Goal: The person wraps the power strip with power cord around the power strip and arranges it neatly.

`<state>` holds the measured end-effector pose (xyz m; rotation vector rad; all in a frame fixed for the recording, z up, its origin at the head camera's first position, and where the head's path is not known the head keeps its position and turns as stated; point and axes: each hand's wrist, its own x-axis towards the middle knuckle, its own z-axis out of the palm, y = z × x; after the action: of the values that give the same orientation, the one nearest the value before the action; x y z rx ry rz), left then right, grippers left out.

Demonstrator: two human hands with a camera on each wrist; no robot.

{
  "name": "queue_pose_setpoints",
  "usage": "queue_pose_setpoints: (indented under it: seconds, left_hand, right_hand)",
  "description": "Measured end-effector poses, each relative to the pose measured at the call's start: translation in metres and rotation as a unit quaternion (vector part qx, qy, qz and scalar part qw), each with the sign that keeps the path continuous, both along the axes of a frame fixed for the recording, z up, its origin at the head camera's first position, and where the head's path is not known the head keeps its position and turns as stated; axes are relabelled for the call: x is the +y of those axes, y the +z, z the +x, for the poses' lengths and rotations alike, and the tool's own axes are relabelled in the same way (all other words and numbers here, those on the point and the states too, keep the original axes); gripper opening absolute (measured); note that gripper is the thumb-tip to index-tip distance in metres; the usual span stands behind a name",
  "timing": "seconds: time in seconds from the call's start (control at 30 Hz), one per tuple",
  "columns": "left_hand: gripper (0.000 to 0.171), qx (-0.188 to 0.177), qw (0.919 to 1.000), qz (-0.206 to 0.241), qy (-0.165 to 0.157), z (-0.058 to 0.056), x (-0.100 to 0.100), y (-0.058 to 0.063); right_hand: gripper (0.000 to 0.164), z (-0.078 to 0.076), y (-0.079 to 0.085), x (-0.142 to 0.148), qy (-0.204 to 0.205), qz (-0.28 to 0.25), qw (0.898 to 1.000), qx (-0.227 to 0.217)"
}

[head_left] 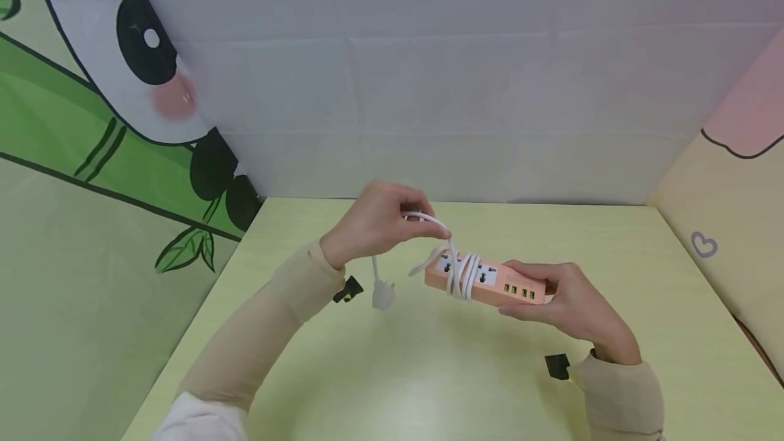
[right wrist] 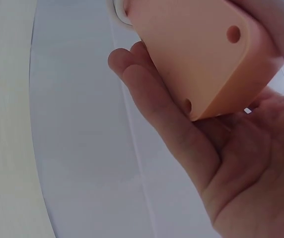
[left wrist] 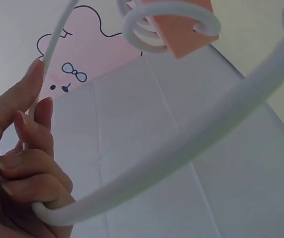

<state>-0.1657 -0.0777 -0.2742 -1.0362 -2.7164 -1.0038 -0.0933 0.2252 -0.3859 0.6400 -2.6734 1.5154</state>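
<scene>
A peach-coloured power strip [head_left: 495, 284] with white sockets and several USB ports is held above the table by my right hand [head_left: 572, 301], thumb and fingers on opposite sides of its USB end. White cord [head_left: 470, 278] is wound in several turns round the strip's other end. My left hand [head_left: 388, 220] pinches the cord to the upper left of the strip, and in the left wrist view the cord [left wrist: 147, 163] also passes through its curled fingers. From that hand the white plug [head_left: 383, 295] hangs down. The right wrist view shows the strip's underside [right wrist: 191, 54] with round holes.
The pale yellow table [head_left: 404, 386] lies below both hands. A grey-white panel [head_left: 453, 107] rises at its back edge, and printed cartoon walls [head_left: 735, 223] flank it. Black pieces [head_left: 557, 366] show near both wrists.
</scene>
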Motion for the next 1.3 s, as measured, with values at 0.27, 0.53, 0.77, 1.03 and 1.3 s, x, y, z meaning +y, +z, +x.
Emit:
queue_pose_setpoints:
  seconds: [0.27, 0.53, 0.77, 1.03, 1.3]
  left_hand:
    - [0.028, -0.027, 0.9993, -0.023, -0.011, -0.015, -0.002, -0.003]
    - [0.030, -0.056, 0.9969, -0.037, -0.039, -0.029, -0.002, -0.007]
    - [0.027, -0.093, 0.9935, -0.037, -0.055, -0.038, 0.003, -0.014]
    - [0.028, -0.115, 0.9912, -0.030, -0.059, -0.046, 0.008, -0.021]
    - [0.028, -0.147, 0.9862, -0.026, -0.071, -0.053, 0.010, -0.030]
  right_hand:
    - [0.054, 0.000, -0.001, -0.002, 0.036, 0.001, 0.999, -0.003]
    - [0.052, -0.001, -0.004, -0.005, 0.080, -0.009, 0.997, 0.011]
    - [0.055, 0.001, -0.003, -0.005, 0.081, -0.017, 0.996, 0.017]
    - [0.054, 0.000, -0.002, -0.004, 0.086, -0.018, 0.996, 0.031]
    - [0.057, -0.002, -0.002, -0.005, 0.102, -0.038, 0.994, 0.028]
